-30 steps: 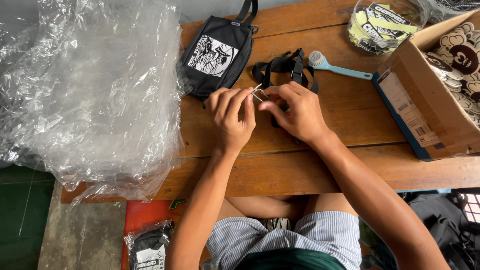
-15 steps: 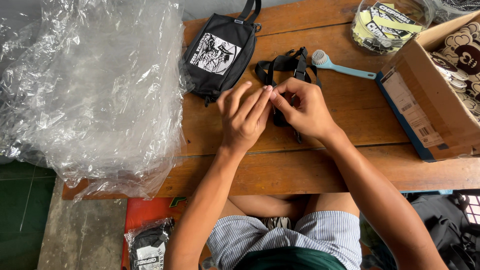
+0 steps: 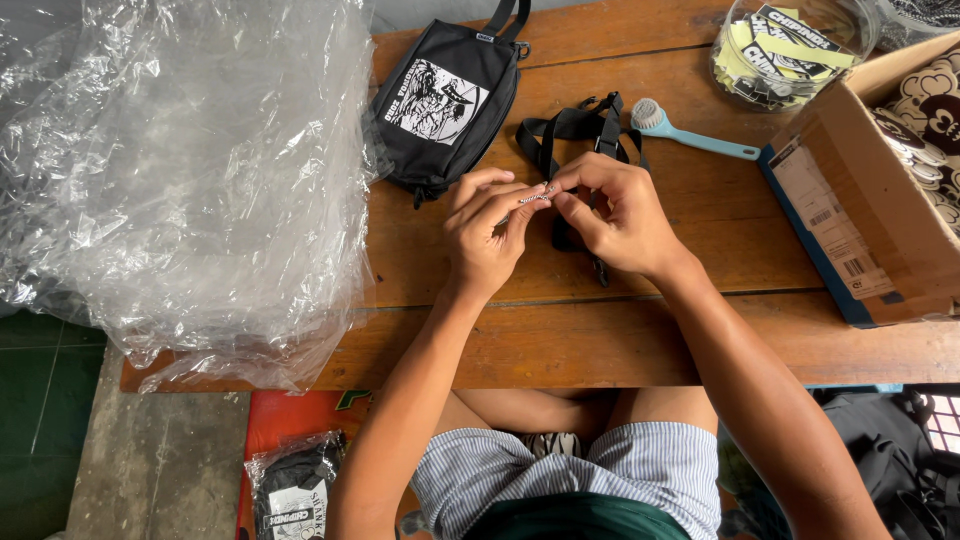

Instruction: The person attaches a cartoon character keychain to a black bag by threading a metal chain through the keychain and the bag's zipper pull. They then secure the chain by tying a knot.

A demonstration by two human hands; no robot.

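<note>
Both of my hands meet over the middle of the wooden table. My left hand and my right hand pinch a small silvery metal chain between their fingertips. Just behind and under my right hand lies a black strap with buckles. A black pouch with a white printed picture lies at the back, to the left of my hands.
A big heap of crumpled clear plastic wrap covers the table's left end. A light-blue brush, a clear jar of stickers and an open cardboard box stand at the right. A bagged black pouch lies on the floor.
My hands have stayed joined on the small chain and shifted only a little, with the fingers working it; the camera view has drifted slightly. The other things have not moved.
</note>
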